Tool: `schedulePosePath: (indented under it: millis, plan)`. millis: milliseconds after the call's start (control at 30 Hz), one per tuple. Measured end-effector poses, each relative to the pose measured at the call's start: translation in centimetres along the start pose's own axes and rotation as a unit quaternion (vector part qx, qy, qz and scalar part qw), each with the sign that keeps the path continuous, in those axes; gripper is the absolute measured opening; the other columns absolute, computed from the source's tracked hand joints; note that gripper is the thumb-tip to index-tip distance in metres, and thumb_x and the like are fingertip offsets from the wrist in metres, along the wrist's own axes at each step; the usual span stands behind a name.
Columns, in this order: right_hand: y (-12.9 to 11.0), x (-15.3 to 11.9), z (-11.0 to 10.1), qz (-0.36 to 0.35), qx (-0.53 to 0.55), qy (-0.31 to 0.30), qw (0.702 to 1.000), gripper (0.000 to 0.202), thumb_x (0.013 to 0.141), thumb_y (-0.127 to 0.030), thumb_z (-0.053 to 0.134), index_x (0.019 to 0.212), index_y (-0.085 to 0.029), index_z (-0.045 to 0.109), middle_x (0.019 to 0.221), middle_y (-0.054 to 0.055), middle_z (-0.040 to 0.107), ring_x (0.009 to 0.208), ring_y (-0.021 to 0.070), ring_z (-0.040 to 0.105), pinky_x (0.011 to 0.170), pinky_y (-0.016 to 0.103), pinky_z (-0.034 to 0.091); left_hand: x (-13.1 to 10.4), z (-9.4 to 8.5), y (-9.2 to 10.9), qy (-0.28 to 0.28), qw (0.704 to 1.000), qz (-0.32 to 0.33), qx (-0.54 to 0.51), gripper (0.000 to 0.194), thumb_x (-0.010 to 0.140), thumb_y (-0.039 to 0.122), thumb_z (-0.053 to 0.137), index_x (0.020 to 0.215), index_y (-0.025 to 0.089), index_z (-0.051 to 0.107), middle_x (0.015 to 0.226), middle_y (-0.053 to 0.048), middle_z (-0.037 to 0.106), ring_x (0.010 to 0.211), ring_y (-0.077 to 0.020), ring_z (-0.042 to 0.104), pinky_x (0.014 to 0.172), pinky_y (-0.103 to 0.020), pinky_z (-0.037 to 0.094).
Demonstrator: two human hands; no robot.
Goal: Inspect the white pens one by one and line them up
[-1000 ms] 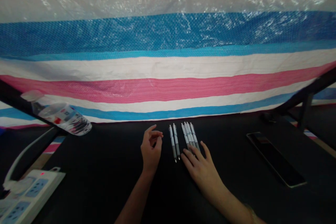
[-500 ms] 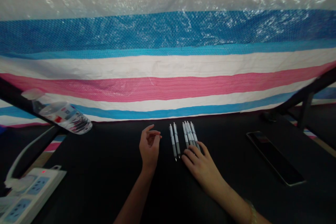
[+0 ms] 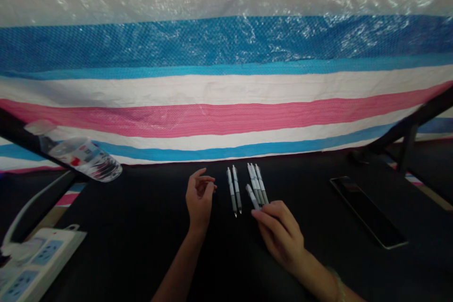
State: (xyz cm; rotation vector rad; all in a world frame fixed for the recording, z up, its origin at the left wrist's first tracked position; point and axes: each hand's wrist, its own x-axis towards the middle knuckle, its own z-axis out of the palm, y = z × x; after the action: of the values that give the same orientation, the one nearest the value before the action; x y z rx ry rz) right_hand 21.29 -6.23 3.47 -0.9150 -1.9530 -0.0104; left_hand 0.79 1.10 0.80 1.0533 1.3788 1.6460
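Two white and grey pens [image 3: 234,188] lie side by side on the black table [image 3: 141,226]. To their right is a group of three similar pens [image 3: 257,183], close together. My right hand [image 3: 283,236] pinches the lower part of another pen [image 3: 252,196], whose white upper end points away from me just in front of that group. My left hand [image 3: 200,198] rests left of the two pens, its fingers loosely curled and apart, holding nothing.
A clear plastic bottle [image 3: 87,158] leans at the far left beside a dark bar. A white power strip [image 3: 46,257] with a cable lies near left. A black phone [image 3: 368,211] lies on the right. Behind hangs a striped sheet [image 3: 226,120].
My right hand has drawn back slightly toward me and now has one pen from the right group between its fingers. My left hand has barely moved.
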Motion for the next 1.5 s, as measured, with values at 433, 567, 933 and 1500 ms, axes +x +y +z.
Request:
schedulePosePath:
  millis: [433,567,933,1500]
  plan:
    - [-3.2,-1.1,1.1,0.127,0.145,0.055,0.980,0.030,0.087,0.004,0.050,0.098,-0.022,0.059,0.094,0.005,0.060,0.086,0.0174,0.064,0.070,0.029,0.056,0.0,-0.3,0.5,-0.278,0.912,-0.226,-0.199,0.039,0.074,0.044,0.078,0.096,0.015,0.066,0.079,-0.005,0.068,0.045,-0.0085,0.057,0.036,-0.016,0.037]
    - [-3.7,-1.5,2.4,0.191,0.223,-0.027,0.956,0.022,0.087,-0.001,0.050,0.088,-0.022,0.056,0.081,0.001,0.059,0.074,0.0148,0.061,0.065,0.026,0.050,-0.2,-0.5,0.9,-0.311,0.895,-0.213,-0.239,0.033,0.071,0.041,0.084,0.078,0.014,0.066,0.059,0.000,0.062,0.044,-0.0063,0.053,0.040,-0.014,0.038]
    - [-4.1,-2.3,3.5,0.448,0.570,-0.133,0.676,0.025,0.084,-0.031,0.073,0.089,-0.021,0.051,0.077,-0.004,0.055,0.056,0.0091,0.057,0.051,0.020,0.039,0.2,-1.0,0.7,-0.338,0.879,-0.233,-0.244,0.032,0.069,0.038,0.083,0.076,0.011,0.070,0.061,-0.001,0.061,0.047,-0.0073,0.051,0.042,-0.017,0.041]
    - [-3.3,-3.7,4.3,0.559,0.638,-0.266,0.458,0.054,0.081,-0.066,0.064,0.081,-0.012,0.062,0.052,-0.002,0.058,0.030,0.0039,0.039,0.030,0.015,0.024,-0.1,-0.8,0.6,-0.365,0.880,-0.235,-0.191,0.038,0.067,0.040,0.086,0.073,0.013,0.060,0.064,-0.006,0.072,0.037,-0.0028,0.040,0.038,-0.016,0.022]
